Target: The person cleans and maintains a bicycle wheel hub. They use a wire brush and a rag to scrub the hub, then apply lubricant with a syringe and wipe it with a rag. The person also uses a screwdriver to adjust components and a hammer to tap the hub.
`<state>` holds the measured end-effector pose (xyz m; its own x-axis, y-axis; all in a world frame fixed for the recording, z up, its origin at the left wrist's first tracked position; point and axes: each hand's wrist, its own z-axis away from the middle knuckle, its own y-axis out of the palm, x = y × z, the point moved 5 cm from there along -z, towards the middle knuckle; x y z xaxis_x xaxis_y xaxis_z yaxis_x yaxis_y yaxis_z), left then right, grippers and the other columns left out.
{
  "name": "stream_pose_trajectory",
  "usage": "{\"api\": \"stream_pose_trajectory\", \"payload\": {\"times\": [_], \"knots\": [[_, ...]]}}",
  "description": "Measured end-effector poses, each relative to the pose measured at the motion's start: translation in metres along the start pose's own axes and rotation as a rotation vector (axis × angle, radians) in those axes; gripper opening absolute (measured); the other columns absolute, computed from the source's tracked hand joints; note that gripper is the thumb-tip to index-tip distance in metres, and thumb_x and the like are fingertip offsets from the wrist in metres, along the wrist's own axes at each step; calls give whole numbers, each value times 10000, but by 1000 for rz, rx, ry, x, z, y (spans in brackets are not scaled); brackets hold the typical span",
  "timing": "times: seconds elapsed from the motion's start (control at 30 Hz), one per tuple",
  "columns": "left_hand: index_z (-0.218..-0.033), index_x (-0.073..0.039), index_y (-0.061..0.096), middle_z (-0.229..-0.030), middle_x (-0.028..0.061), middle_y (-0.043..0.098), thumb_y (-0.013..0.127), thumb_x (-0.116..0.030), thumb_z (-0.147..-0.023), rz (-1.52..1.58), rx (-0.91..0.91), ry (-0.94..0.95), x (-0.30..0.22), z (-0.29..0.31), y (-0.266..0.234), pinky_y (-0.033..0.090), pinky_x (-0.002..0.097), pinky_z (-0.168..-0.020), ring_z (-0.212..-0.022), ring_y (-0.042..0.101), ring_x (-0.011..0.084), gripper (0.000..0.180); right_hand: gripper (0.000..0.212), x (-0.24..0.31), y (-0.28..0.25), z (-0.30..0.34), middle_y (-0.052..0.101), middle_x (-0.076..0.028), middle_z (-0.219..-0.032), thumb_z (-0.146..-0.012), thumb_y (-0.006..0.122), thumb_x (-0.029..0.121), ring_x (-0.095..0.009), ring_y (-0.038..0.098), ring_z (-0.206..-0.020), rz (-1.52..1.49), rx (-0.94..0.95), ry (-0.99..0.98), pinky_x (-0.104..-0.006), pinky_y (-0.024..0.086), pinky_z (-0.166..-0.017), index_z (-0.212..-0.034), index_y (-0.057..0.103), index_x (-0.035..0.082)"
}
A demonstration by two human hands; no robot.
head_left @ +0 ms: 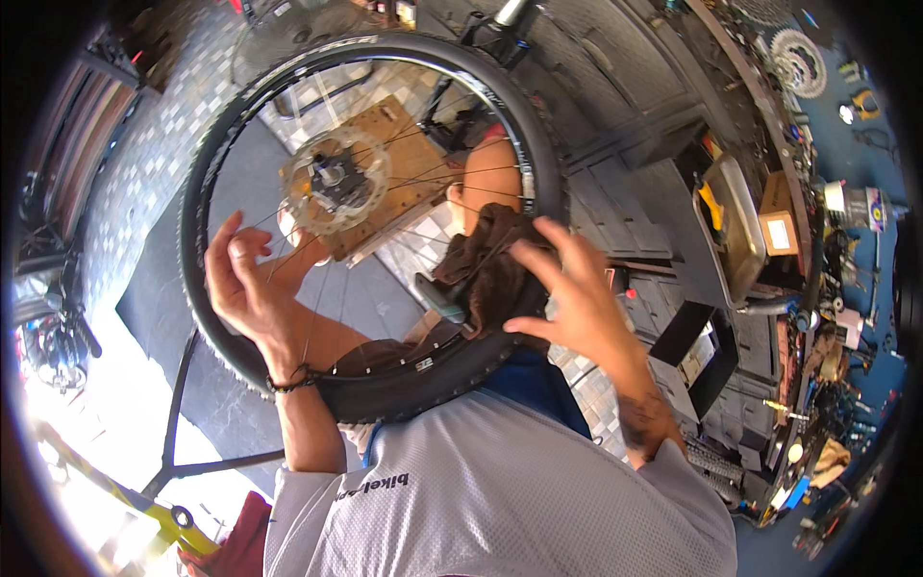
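Your bicycle wheel [423,390] lies between your two hands, its near edge close against your body and its far edge well beyond your fingers. Your left hand [238,281] is over the left side of the tyre, fingers loosely curled with a gap between them and the thumb; you cannot tell from here whether it touches the rim. Your right hand [579,296] is spread wide above the right side of the tyre, thumb and fingers well apart, pointing inward. Just left of that hand, a bunched brown cloth [498,274] lies over the wheel's right side, and whether your fingertips touch it is hard to tell. A dark green-grey tool handle [440,300] shows beside the cloth, between your hands but nearer the right. Ahead of both hands, nearer the left, the brake disc [306,199] surrounds the hub [334,173], with a wooden board [386,223] visible beneath the spokes. Well right of your right hand sits a metal tray [741,231].
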<state>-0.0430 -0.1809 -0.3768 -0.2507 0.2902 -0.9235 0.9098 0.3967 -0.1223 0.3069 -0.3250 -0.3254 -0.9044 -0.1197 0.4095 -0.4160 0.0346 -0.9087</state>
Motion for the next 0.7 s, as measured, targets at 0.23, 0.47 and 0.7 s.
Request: {"api": "stream_pose_trajectory", "payload": {"times": [0.23, 0.47, 0.7], "knots": [[-1151, -18, 743, -976, 94, 751, 845, -230, -929, 94, 671, 103, -32, 30, 32, 579, 337, -782, -839, 718, 186, 323, 311, 9, 37, -27, 732, -141, -1175, -827, 702, -21, -380, 669, -1184, -192, 22, -144, -488, 483, -1069, -1128, 633, 11], [-1463, -69, 590, -1208, 147, 655, 825, -150, -858, -175, 1170, 327, -33, 96, 79, 593, 459, -948, -1102, 678, 387, 655, 297, 1, 43, -34, 721, -149, -1157, -895, 684, 65, -383, 672, -1112, -222, 51, -183, -503, 503, -1019, -1174, 608, -3], [-1527, -28, 496, -1168, 127, 627, 698, -30, -858, -392, 1029, 248, -9, 113, 90, 652, 397, -768, -1032, 720, 327, 699, 295, -21, 7, -27, 645, -133, -1030, -971, 600, 270, -238, 636, -968, -666, -404, -87, -386, 495, -881, -1098, 588, 3]]}}
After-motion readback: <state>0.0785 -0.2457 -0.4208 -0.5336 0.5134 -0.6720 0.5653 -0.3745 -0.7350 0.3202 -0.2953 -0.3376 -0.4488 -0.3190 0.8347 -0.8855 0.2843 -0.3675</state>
